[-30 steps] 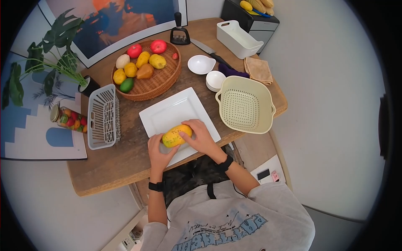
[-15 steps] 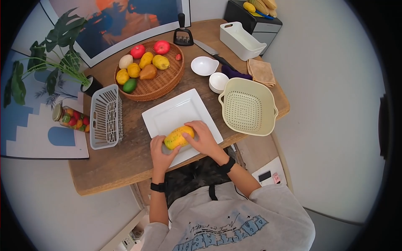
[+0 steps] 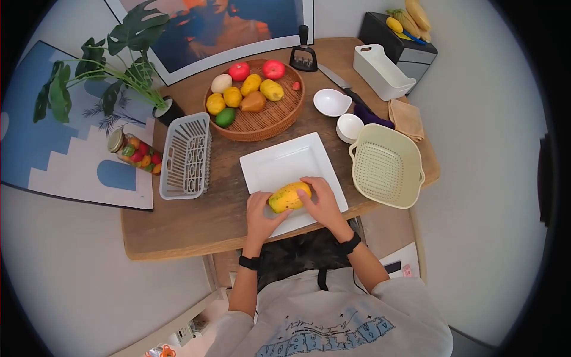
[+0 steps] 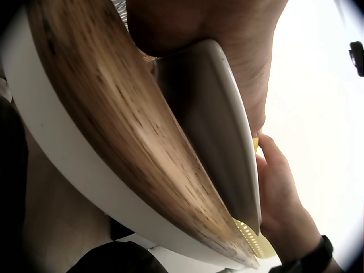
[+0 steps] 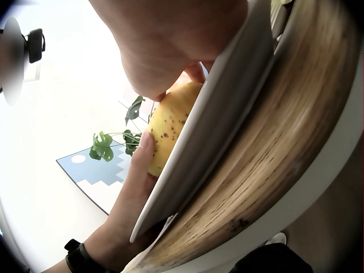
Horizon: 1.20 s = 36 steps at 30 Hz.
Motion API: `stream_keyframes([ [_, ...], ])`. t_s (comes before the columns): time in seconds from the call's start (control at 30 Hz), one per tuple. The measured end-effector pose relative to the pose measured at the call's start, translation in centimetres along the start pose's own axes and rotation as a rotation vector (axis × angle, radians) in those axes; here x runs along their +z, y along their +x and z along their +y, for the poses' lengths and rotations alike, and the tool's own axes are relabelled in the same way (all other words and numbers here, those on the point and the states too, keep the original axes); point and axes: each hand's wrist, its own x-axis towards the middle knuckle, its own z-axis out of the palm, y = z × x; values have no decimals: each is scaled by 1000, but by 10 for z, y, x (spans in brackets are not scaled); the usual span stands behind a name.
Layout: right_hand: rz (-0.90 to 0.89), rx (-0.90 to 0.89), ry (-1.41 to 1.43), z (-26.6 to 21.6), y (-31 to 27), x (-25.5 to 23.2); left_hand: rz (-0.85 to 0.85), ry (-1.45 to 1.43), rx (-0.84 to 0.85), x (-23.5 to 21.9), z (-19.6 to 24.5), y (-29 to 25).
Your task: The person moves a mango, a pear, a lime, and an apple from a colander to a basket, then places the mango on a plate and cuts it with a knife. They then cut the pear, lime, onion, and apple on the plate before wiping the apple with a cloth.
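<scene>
A yellow papaya-like fruit (image 3: 288, 197) with dark specks and a greenish left end lies over the white square plate (image 3: 285, 157) in the head view. The left hand (image 3: 262, 217) grips its left end, and the right hand (image 3: 323, 205) grips its right end, thumb on its upper side. From the right wrist, the speckled fruit (image 5: 169, 122) shows between the right hand (image 5: 176, 45) and the left hand (image 5: 128, 210). In the left wrist view the plate's edge (image 4: 250, 153) hides most of the fruit.
A wicker tray of fruit (image 3: 262, 128) stands behind the plate, a grey basket (image 3: 185, 154) at left. To the right are a pale yellow colander (image 3: 386, 163), white bowls (image 3: 332, 102) and a purple item (image 3: 372, 116). A knife (image 3: 334, 77) lies farther back, beside a peeler-like black tool (image 3: 304, 58).
In the head view the whole scene has shifted to the right. Both hands keep hold of the fruit over the plate, with little change in their grip.
</scene>
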Motion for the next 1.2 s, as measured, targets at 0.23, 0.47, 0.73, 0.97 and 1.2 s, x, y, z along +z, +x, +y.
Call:
stream_keyframes([
  [0.23,-26,20,-10,0,-1,-2,-8,12,-10,0,-1,-2],
  [0.47,-13,37,-6,0,-3,-1,-6,14,-5,1,-2,-2],
  [0.73,49,29,24,-2,-2,-1,92,-117,-84,6,-6,-4],
  [0.97,94,17,67,0,-1,-4,321,230,159,-39,26,6],
  [1.2,89,-8,100,1,-1,-2,571,279,-93,-133,13,64],
])
